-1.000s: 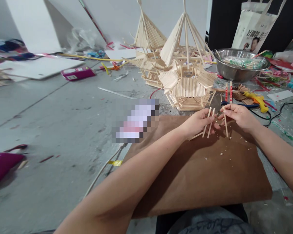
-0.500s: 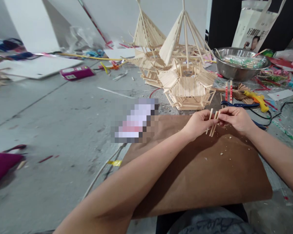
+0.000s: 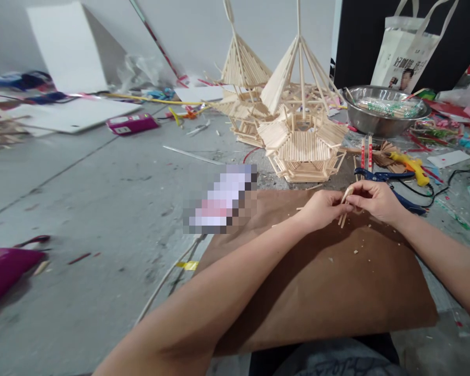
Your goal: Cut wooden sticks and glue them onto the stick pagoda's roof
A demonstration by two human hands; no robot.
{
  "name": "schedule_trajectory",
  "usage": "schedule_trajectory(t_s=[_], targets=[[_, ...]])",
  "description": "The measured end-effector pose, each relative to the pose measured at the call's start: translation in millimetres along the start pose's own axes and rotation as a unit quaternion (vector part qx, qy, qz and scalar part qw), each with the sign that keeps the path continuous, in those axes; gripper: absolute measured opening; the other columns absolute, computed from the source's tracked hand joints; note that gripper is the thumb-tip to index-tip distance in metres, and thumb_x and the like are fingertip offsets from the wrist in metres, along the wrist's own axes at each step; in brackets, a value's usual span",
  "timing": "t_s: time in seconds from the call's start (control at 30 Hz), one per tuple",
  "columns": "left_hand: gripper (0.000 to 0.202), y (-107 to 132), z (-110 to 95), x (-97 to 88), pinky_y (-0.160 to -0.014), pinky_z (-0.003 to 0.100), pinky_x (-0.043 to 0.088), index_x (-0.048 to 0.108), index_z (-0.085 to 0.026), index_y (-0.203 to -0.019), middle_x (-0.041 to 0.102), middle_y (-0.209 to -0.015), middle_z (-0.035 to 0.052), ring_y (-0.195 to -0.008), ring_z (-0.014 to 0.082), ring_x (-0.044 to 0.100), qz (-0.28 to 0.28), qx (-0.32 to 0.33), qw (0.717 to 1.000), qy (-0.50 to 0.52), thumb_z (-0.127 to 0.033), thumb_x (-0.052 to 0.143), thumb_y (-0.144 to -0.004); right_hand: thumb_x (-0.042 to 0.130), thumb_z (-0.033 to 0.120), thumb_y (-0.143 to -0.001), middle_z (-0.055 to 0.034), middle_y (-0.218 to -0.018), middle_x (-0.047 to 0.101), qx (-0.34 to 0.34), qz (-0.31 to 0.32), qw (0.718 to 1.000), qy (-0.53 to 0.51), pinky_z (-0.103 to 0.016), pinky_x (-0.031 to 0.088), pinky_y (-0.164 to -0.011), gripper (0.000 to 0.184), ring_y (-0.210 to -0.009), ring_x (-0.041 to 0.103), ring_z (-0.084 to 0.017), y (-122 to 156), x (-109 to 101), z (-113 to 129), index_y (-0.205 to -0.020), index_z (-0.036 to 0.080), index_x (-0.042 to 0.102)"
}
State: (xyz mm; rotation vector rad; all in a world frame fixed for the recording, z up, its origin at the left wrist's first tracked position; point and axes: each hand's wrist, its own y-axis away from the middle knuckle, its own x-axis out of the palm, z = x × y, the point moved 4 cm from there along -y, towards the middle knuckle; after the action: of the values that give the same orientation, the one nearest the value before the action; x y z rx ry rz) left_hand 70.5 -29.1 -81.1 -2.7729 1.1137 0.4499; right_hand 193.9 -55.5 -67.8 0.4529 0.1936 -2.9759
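My left hand (image 3: 321,210) and my right hand (image 3: 377,199) meet over the far edge of a brown board (image 3: 321,282). Both pinch a small bundle of short wooden sticks (image 3: 344,205), which stands tilted between the fingertips. Just beyond the hands stands a hexagonal pavilion model (image 3: 301,137) built of wooden sticks, with a pointed roof. A second, similar stick model (image 3: 243,89) stands behind it to the left.
Blue-handled pliers (image 3: 379,175) and a yellow glue gun (image 3: 411,166) lie right of the model. A steel bowl (image 3: 384,112) holds wrapped chopsticks. A white bag (image 3: 411,47) leans behind it. A magenta box (image 3: 132,124), white boards and scraps litter the grey floor.
The hands came together: the single stick in my right hand joined the sticks in my left, and both hands now pinch one bundle. The view shifted slightly.
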Motion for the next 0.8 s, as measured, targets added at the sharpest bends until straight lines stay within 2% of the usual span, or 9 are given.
schedule_trajectory(t_s=[0.17,0.3,0.4,0.5,0.57,0.63,0.7,0.8], targets=[[0.014,1,-3,2.6,-0.055,0.018,0.042,0.064,-0.014,-0.067,0.061,-0.056,-0.0012,-0.054,0.0084,0.055,0.034,0.021,0.999,-0.028,-0.019,0.053,-0.075,0.064,0.04,-0.068,0.0022,-0.06,0.058,-0.001,0.014,1.0,0.009,-0.022,0.042,-0.049,0.024,-0.05,0.052,-0.008,1,2,0,-0.07,0.017,0.058],[0.019,1,-4,4.0,-0.054,0.018,0.041,0.064,-0.013,-0.069,0.062,-0.059,0.0002,-0.053,0.0082,0.054,0.059,0.007,0.998,-0.027,-0.02,0.05,-0.078,0.064,0.042,-0.067,0.0018,-0.06,0.059,0.002,0.014,1.0,0.014,-0.022,0.042,-0.05,0.026,-0.052,0.052,-0.008,1,1,0,-0.07,0.017,0.058],[0.025,2,-6,4.2,-0.052,0.018,0.04,0.064,-0.013,-0.068,0.061,-0.057,0.0007,-0.05,0.0075,0.052,0.08,0.0,0.996,-0.035,-0.023,0.046,-0.081,0.065,0.043,-0.067,0.0017,-0.059,0.058,0.004,0.009,1.0,0.017,-0.021,0.039,-0.047,0.027,-0.049,0.05,-0.008,0,-4,-1,-0.069,0.017,0.058],[0.027,2,-6,0.9,-0.054,0.018,0.041,0.065,-0.013,-0.073,0.063,-0.063,0.0027,-0.054,0.0085,0.054,0.088,-0.016,0.996,-0.028,-0.027,0.044,-0.082,0.065,0.044,-0.066,0.0033,-0.054,0.054,0.011,0.001,1.0,0.022,-0.02,0.034,-0.043,0.029,-0.044,0.045,-0.006,-4,-11,-4,-0.069,0.016,0.058],[0.023,1,-6,-4.8,-0.055,0.019,0.042,0.064,-0.012,-0.079,0.065,-0.071,0.0039,-0.058,0.0091,0.057,0.072,-0.036,0.997,-0.006,-0.025,0.045,-0.082,0.065,0.045,-0.066,0.0049,-0.049,0.05,0.031,0.002,0.999,0.021,-0.02,0.03,-0.041,0.031,-0.04,0.042,-0.005,-6,-14,-9,-0.068,0.015,0.057],[0.021,0,-7,-13.8,-0.054,0.019,0.042,0.062,-0.012,-0.082,0.064,-0.072,0.0037,-0.057,0.0082,0.056,0.03,-0.049,0.998,0.013,-0.024,0.045,-0.082,0.065,0.048,-0.065,0.0061,-0.044,0.047,0.062,0.018,0.998,0.011,-0.02,0.027,-0.039,0.034,-0.038,0.04,-0.005,-7,-14,-14,-0.065,0.016,0.054],[0.023,-1,-9,-22.9,-0.049,0.018,0.038,0.06,-0.012,-0.082,0.059,-0.062,0.001,-0.048,0.0065,0.051,-0.016,-0.052,0.998,0.022,-0.026,0.042,-0.084,0.064,0.049,-0.065,0.0066,-0.043,0.046,0.093,0.037,0.995,0.004,-0.02,0.027,-0.038,0.036,-0.036,0.04,-0.005,-7,-10,-19,-0.061,0.016,0.051],[0.025,0,-12,-33.8,-0.043,0.018,0.029,0.058,-0.014,-0.079,0.041,-0.044,-0.006,-0.039,0.0052,0.036,-0.093,-0.039,0.995,0.022,-0.032,0.043,-0.084,0.062,0.049,-0.066,0.006,-0.046,0.048,0.121,0.057,0.991,0.028,-0.02,0.027,-0.037,0.035,-0.035,0.04,-0.005,-6,-4,-23,-0.06,0.016,0.051]])
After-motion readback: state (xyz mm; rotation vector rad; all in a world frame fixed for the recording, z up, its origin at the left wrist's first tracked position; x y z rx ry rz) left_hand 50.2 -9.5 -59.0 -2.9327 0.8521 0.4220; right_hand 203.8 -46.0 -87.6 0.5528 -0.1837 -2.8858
